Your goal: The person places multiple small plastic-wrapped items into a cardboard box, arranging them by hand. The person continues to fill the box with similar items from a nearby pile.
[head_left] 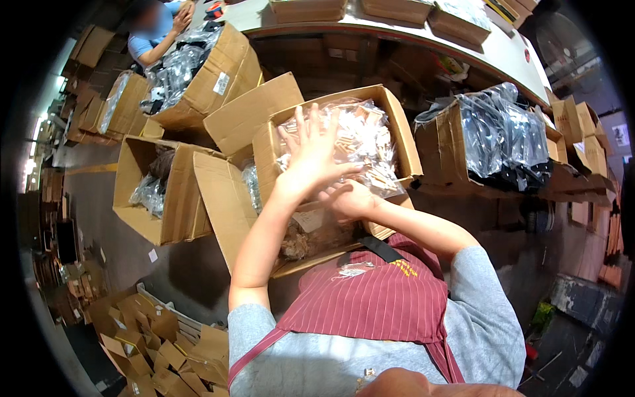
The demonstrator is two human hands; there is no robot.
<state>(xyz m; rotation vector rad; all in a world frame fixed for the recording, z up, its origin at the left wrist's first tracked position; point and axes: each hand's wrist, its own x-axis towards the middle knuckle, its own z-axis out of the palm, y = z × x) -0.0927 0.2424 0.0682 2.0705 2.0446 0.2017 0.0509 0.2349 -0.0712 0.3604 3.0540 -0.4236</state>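
Note:
My left hand (311,151) is spread over an open cardboard box (263,149), fingers stretched out and resting on or just above its contents. Inside are clear plastic bags (367,142) filled with many small, pale, wood-coloured pieces whose kind I cannot make out. Close below the left hand, my right hand (349,200) is at the near side of this box. Its fingers are blurred and partly covered, so their grip does not show. A lower open carton (218,205) lies beneath, with clear bagged items and something brown inside.
At left stand a carton (185,192) with bagged goods and a larger box (228,76) of dark bagged items. Another box of dark bagged items (503,135) is at right. A white table (370,23) crosses behind. A person (155,33) is at far left; flattened cardboard (159,351) fills the lower left.

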